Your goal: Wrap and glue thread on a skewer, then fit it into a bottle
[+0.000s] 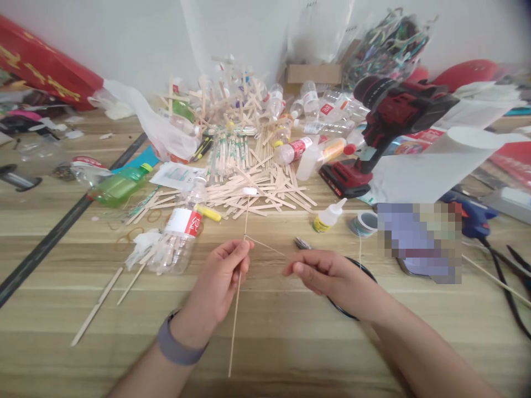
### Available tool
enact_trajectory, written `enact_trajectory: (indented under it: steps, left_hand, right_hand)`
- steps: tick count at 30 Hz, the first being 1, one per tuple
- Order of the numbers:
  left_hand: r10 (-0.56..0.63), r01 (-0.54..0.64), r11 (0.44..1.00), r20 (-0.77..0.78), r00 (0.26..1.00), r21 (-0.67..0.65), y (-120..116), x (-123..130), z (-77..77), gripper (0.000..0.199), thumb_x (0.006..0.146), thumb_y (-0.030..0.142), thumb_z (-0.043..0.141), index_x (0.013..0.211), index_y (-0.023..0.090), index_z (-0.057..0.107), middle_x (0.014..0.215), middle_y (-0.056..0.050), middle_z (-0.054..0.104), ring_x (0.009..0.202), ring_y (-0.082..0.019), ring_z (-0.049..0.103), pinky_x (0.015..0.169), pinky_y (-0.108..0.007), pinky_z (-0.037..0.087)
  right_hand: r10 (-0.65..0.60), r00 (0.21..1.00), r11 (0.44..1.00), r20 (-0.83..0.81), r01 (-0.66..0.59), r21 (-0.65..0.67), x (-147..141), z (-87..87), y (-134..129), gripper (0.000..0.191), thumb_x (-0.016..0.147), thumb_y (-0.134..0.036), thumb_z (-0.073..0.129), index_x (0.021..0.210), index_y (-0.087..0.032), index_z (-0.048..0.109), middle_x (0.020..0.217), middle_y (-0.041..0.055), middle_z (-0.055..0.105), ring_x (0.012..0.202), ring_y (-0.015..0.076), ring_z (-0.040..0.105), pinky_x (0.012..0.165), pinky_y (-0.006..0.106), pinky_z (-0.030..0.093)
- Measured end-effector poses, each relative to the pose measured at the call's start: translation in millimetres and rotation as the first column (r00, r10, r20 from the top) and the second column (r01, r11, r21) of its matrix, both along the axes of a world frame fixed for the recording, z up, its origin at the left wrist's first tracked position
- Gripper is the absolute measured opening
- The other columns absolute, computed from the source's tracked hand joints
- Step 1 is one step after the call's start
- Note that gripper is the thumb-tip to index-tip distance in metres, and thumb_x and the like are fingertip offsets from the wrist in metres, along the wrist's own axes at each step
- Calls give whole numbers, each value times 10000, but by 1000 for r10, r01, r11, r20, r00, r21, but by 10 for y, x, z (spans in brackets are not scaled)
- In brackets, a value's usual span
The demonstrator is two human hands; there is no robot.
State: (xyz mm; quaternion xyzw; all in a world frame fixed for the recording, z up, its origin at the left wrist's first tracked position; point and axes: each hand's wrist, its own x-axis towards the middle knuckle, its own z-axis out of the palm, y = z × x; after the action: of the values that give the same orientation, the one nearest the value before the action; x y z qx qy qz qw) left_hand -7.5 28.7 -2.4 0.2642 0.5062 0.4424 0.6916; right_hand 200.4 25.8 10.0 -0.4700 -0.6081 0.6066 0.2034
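Observation:
Near the table's middle, my left hand [230, 271] is closed around a thin wooden skewer [235, 326], which stands nearly upright. Its top end meets a white bottle cap [249, 191]. A thin string [267, 246] leaves the skewer just above my left fingertips and runs out taut to the right. My right hand [319, 271] pinches the other end of that string, its fingers curled. Behind the right hand lie a metal-tipped tool [302, 243] and a black cable loop [348, 315], both partly hidden. A small spool [365, 224] has a strand hanging toward the right wrist.
A plastic bottle of sticks [172, 243] stands left of my left hand. Loose craft sticks [265, 193] are heaped beyond. At the right are a glue bottle [329, 215], a cordless drill [385, 121] and a blue glue gun [464, 215]. A black bar [53, 243] crosses the left side.

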Motion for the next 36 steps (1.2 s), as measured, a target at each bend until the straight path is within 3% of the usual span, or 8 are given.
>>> enact_trajectory:
  steps: [6,12,18,27,30,33,36]
  left_hand:
    - [30,-30,1000,-8,1000,3,42,-8,-20,350,660,412,750,809,122,622,473,87,465,396,-11,300,383,-135,187]
    - [44,-44,999,-50,998,2,56,-19,-40,336,691,410,730,847,128,635,499,83,464,401,-9,294,387,-142,180]
    - [45,-45,999,-137,990,7,111,-16,6,361,669,453,742,783,136,610,509,76,474,407,-12,307,381,-143,176]
    - [-8,24,999,-306,952,49,233,-72,-28,363,699,479,688,807,147,588,522,80,460,419,-43,287,409,-183,178]
    - [12,92,983,-553,833,160,307,-132,-15,323,778,486,596,788,163,596,543,68,475,440,-70,327,441,-207,200]
    - [72,225,939,-789,610,259,379,-193,44,301,835,435,526,679,182,570,540,46,514,501,-112,436,511,-229,277]
    - [87,290,928,-895,438,232,431,-240,104,306,847,370,493,597,197,524,518,32,535,506,-142,478,534,-246,284]
  right_hand:
    - [-159,987,986,-9,160,49,266,7,23,457,817,-621,553,840,-172,638,558,-71,294,494,76,213,445,229,141]
    - [-300,952,950,-54,303,70,429,-75,50,452,760,-630,617,806,-182,648,525,-56,349,485,83,267,446,226,189]
    - [-300,954,951,-13,300,80,444,-48,45,466,734,-649,627,784,-187,658,551,-28,431,509,96,329,459,222,243]
    - [-308,950,947,-53,311,84,487,-7,16,429,779,-612,604,781,-184,644,531,-51,375,483,80,283,430,211,204]
    - [-304,951,945,-56,308,110,494,22,19,438,799,-612,579,768,-179,636,513,-61,333,472,78,252,423,217,175]
    - [-304,951,940,-54,308,147,493,43,21,437,804,-609,577,753,-177,626,507,-62,329,474,79,258,425,221,177]
    - [-303,952,936,-50,307,171,494,48,15,433,804,-606,580,744,-180,624,509,-57,334,471,79,260,415,221,167]
